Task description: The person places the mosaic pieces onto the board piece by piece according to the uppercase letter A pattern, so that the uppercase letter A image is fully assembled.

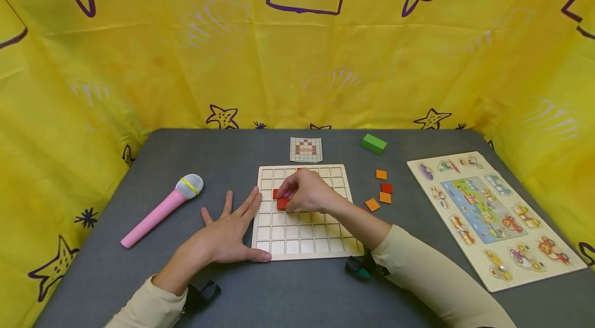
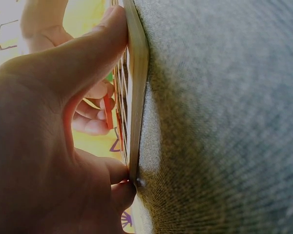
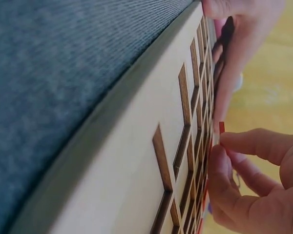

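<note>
A pale wooden grid board [image 1: 293, 248] lies flat on the table. My left hand [image 1: 228, 235] is at its left side, fingers spread and fairly straight, with fingertips at the left edge and the thumb at the near left corner. Over the board's left half, my right hand [image 1: 310, 191] pinches a thin red square tile [image 1: 281, 204] between thumb and fingers. In the left wrist view that tile [image 2: 108, 112] stands just off the grid surface. More red tiles show beside and behind the right hand, one red tile [image 1: 275, 193] left of its fingertips; the hand hides part of the grid.
A small pattern card [image 1: 306, 150] lies behind the board, a green block [image 1: 374, 144] to its right. Several loose orange and red tiles [image 1: 385, 197] lie right of the board. A picture puzzle [image 1: 469, 245] is far right, a pink toy microphone [image 1: 155, 215] left.
</note>
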Demonstrator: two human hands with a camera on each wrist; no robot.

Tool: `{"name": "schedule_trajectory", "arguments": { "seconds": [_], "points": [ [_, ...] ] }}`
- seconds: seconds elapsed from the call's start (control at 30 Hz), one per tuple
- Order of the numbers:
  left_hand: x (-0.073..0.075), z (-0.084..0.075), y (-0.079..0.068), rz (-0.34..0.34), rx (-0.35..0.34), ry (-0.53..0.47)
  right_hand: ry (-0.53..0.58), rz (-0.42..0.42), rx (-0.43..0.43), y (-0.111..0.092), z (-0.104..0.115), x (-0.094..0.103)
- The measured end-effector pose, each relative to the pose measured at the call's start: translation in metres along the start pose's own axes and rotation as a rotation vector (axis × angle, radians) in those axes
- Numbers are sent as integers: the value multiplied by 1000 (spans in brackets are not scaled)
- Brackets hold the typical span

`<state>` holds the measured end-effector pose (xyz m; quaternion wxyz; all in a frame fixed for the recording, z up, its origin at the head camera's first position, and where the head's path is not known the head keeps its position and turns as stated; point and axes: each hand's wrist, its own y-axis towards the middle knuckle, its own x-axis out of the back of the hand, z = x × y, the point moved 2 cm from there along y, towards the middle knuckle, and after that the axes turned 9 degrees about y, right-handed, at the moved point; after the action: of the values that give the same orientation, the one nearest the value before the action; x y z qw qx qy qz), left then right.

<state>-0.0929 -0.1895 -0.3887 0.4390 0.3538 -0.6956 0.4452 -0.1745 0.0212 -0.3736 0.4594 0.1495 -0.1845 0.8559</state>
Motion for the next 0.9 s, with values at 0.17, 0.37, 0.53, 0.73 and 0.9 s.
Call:
{"name": "schedule_trajectory", "arguments": {
  "seconds": [0.17, 0.37, 0.53, 0.73, 0.9],
  "points": [
    [0, 0, 0, 4, 0, -2, -78, -19, -4, 4, 2, -4],
    [0, -1, 0, 8, 3, -5, -117, -22, 6, 8, 3, -8],
    [2, -1, 0, 16, 0, -9, -150, -9, 19, 9, 5, -10],
    [3, -2, -1, 16, -4, -11, -167, 6, 19, 9, 7, -12],
    [2, -2, -1, 18, -4, -6, -168, 5, 23, 9, 5, -12]
  ]
}}
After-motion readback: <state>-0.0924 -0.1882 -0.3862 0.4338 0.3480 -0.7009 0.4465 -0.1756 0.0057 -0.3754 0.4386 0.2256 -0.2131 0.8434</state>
